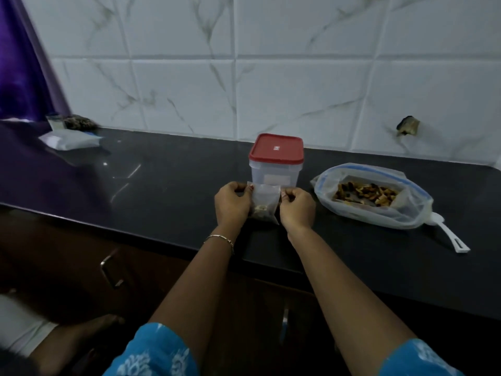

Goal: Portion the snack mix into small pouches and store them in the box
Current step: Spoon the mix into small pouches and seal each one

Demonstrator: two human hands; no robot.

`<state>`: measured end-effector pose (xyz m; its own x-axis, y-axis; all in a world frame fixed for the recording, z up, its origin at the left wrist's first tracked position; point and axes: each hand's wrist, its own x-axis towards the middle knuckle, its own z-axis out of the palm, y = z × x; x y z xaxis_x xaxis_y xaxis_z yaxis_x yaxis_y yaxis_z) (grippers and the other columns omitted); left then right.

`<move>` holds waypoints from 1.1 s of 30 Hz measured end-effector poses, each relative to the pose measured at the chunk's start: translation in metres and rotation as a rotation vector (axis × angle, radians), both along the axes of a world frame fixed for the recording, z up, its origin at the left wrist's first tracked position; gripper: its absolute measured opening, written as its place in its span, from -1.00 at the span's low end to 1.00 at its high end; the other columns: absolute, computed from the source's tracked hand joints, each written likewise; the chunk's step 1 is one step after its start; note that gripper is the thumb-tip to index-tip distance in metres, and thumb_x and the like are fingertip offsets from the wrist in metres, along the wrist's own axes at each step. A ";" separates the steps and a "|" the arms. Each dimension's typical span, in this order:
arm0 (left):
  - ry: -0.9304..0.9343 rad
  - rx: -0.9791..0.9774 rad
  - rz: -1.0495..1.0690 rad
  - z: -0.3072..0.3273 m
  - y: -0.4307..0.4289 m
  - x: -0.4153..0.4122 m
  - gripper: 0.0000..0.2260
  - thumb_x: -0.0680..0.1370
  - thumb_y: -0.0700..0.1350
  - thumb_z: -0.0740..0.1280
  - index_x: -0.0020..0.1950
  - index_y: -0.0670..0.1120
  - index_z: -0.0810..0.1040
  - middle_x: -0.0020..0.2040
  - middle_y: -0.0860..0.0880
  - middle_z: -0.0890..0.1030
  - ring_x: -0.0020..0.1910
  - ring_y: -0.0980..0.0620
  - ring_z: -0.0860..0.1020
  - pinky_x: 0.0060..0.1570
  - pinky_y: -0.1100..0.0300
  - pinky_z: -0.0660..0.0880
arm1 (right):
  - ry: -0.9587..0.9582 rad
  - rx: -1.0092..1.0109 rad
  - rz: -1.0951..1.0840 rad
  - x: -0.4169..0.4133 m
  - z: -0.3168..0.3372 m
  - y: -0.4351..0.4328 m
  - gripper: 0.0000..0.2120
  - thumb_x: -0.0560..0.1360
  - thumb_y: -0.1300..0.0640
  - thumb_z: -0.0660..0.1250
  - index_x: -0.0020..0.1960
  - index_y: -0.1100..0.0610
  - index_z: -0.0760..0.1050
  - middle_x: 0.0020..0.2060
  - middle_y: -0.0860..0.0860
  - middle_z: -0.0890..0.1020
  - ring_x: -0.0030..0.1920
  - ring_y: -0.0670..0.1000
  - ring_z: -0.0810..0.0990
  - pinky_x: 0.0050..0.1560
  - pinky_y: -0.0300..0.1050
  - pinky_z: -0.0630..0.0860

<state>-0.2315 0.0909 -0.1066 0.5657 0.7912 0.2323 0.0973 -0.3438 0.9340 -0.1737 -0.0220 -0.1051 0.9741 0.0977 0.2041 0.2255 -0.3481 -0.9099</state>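
A small clear pouch (264, 203) with a little snack mix at its bottom stands on the black counter (162, 180). My left hand (232, 203) pinches its top left corner and my right hand (296, 208) pinches its top right corner. Right behind the pouch stands a clear plastic box (275, 172) with a red lid (276, 147) on it. To the right lies a large open zip bag (374, 196) with brown snack mix inside. A white scoop (447, 234) lies partly under that bag, handle pointing to the front right.
At the counter's far left lie a stack of clear pouches (71, 141) and a dark packet (78, 122) by the tiled wall. A purple curtain (19, 63) hangs at the left. Below the counter's front edge are dark cabinets with a metal handle (111, 271).
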 end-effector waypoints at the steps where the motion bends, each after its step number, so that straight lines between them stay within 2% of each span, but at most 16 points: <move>1: -0.007 -0.017 -0.014 0.000 -0.001 -0.001 -0.85 0.53 -0.04 0.41 0.03 -0.08 0.61 -0.06 0.01 0.62 -0.26 0.17 0.56 -0.37 0.31 0.50 | 0.008 0.008 -0.002 0.000 0.000 -0.001 -0.80 0.59 0.22 0.25 0.15 0.15 0.59 0.12 0.06 0.61 0.08 -0.01 0.53 0.01 -0.21 0.38; 2: -0.024 -0.042 -0.028 0.000 -0.001 -0.003 -0.81 0.52 -0.03 0.43 0.07 -0.08 0.60 -0.01 0.00 0.62 -0.22 0.14 0.58 -0.33 0.27 0.55 | 0.021 0.027 0.004 0.000 0.000 -0.002 -0.78 0.60 0.22 0.24 0.19 0.14 0.58 0.16 0.05 0.60 0.14 0.01 0.53 0.06 -0.21 0.41; 4: -0.063 -0.090 -0.039 0.001 -0.001 -0.007 -0.66 0.48 0.01 0.47 0.20 -0.08 0.56 0.14 -0.04 0.59 -0.01 0.03 0.61 -0.07 0.10 0.63 | 0.053 0.089 0.057 -0.001 0.000 -0.008 -0.72 0.61 0.24 0.20 0.29 0.12 0.52 0.25 0.05 0.56 0.26 0.03 0.50 0.22 -0.15 0.43; 6: -0.087 -0.087 -0.023 0.002 -0.002 -0.013 -0.55 0.47 0.07 0.46 0.28 -0.08 0.49 0.25 -0.06 0.52 0.20 -0.02 0.53 0.17 -0.03 0.55 | 0.085 0.163 0.140 -0.003 0.000 -0.017 -0.66 0.62 0.28 0.13 0.35 0.08 0.45 0.31 0.03 0.51 0.33 0.01 0.45 0.35 -0.08 0.40; 9: -0.129 0.020 0.024 0.006 -0.018 -0.025 -0.55 0.51 0.12 0.38 0.29 -0.09 0.44 0.27 -0.06 0.47 0.27 -0.02 0.43 0.27 -0.04 0.45 | 0.006 0.204 0.184 -0.013 0.001 -0.038 -0.67 0.63 0.29 0.08 0.29 0.04 0.45 0.20 -0.02 0.53 0.24 -0.03 0.50 0.30 -0.04 0.45; 12: -0.119 0.229 -0.021 0.006 -0.049 -0.033 -0.59 0.54 0.12 0.34 0.28 -0.08 0.44 0.27 -0.06 0.48 0.29 -0.03 0.39 0.27 -0.03 0.41 | -0.157 0.205 0.086 -0.018 0.008 -0.075 -0.72 0.61 0.32 0.11 0.20 0.09 0.48 0.03 -0.03 0.58 0.08 -0.05 0.57 0.17 -0.08 0.52; 15: -0.163 0.326 -0.072 0.007 -0.087 -0.030 -0.68 0.55 0.07 0.34 0.21 -0.07 0.48 0.21 -0.05 0.52 0.23 -0.04 0.43 0.22 -0.07 0.43 | -0.255 0.072 -0.028 -0.014 0.017 -0.125 -0.83 0.59 0.31 0.17 0.08 0.14 0.48 -0.02 -0.01 0.57 0.00 -0.05 0.53 0.07 -0.18 0.45; 17: -0.196 0.349 -0.108 0.009 -0.113 -0.022 -0.74 0.55 0.01 0.35 0.16 -0.10 0.51 0.14 -0.07 0.56 0.17 -0.04 0.48 0.18 -0.03 0.46 | -0.271 -0.005 -0.084 -0.009 0.021 -0.161 -0.86 0.58 0.28 0.19 0.09 0.20 0.48 -0.01 0.03 0.58 -0.01 -0.01 0.53 0.04 -0.11 0.47; 19: -0.206 0.325 -0.165 0.011 -0.142 -0.012 -0.80 0.54 -0.04 0.36 0.10 -0.10 0.54 0.06 -0.07 0.58 0.10 -0.05 0.52 0.11 0.01 0.48 | -0.295 -0.046 -0.142 -0.006 0.023 -0.202 -0.82 0.57 0.27 0.20 0.14 0.16 0.49 -0.02 0.03 0.59 -0.02 0.03 0.56 0.04 -0.03 0.52; 23: -0.205 0.224 -0.347 0.014 -0.208 0.004 -0.91 0.55 -0.09 0.36 -0.01 -0.10 0.57 -0.10 -0.04 0.64 -0.09 0.03 0.58 -0.06 0.16 0.50 | -0.321 -0.144 -0.337 0.001 0.018 -0.289 -0.65 0.53 0.27 0.26 0.30 0.09 0.42 0.07 -0.04 0.54 0.17 0.05 0.50 0.23 -0.02 0.46; 26: -0.179 0.168 -0.479 0.011 -0.250 0.015 -0.95 0.54 -0.11 0.37 -0.10 -0.05 0.52 -0.20 0.01 0.62 -0.17 0.06 0.58 -0.11 0.15 0.50 | -0.292 -0.269 -0.515 0.006 0.011 -0.342 -0.56 0.53 0.22 0.30 0.39 0.12 0.33 0.27 0.05 0.47 0.31 0.09 0.39 0.32 0.00 0.32; 30: -0.110 0.087 -0.697 0.005 -0.288 0.032 -0.89 0.53 -0.15 0.39 -0.16 0.03 0.53 -0.20 -0.04 0.65 -0.13 -0.02 0.64 0.00 -0.04 0.60 | -0.162 -0.439 -0.655 0.013 0.003 -0.393 -0.47 0.51 0.14 0.35 0.43 0.13 0.26 0.39 0.11 0.37 0.41 0.17 0.27 0.37 0.13 0.25; 33: -0.061 0.062 -0.848 0.005 -0.309 0.047 -0.96 0.54 -0.19 0.38 -0.10 -0.07 0.58 -0.15 -0.08 0.67 -0.09 -0.02 0.65 0.05 0.02 0.60 | -0.090 -0.566 -0.680 0.024 0.000 -0.421 -0.44 0.50 0.06 0.38 0.43 0.12 0.27 0.40 0.11 0.36 0.42 0.18 0.26 0.36 0.16 0.25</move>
